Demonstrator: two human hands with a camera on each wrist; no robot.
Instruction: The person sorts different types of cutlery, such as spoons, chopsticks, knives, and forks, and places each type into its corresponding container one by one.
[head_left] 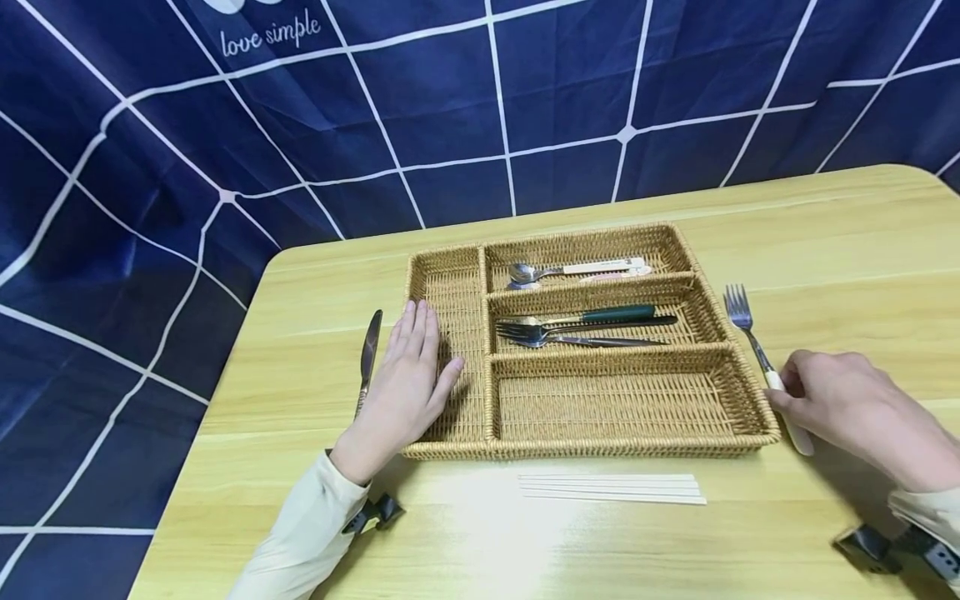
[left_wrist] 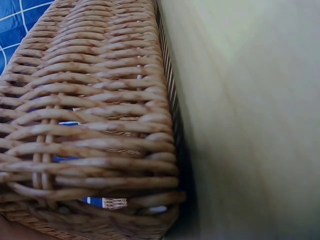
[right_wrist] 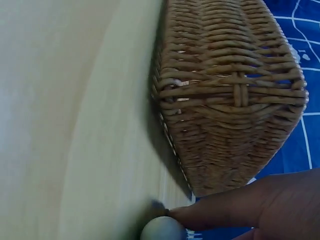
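Note:
Fingers straight, my left hand (head_left: 405, 375) lies over the left rim of the wicker cutlery tray (head_left: 600, 450). Between thumb and fingers, my right hand (head_left: 855, 408) pinches the white handle of a fork (head_left: 738, 310) just right of the tray, its tines pointing away from me. In the right wrist view the rounded handle end (right_wrist: 164, 230) shows beside the thumb (right_wrist: 225, 207). A spoon with a white handle (head_left: 603, 266) lies in the tray's back compartment. The middle one holds a green-handled piece (head_left: 618, 314) and a dark fork (head_left: 585, 329).
A table knife (head_left: 369, 350) lies left of the tray, close to my left hand. In front of the tray, several thin pale sticks (head_left: 611, 487) lie side by side on the wooden table (head_left: 450, 542). A blue gridded cloth (head_left: 435, 108) hangs behind.

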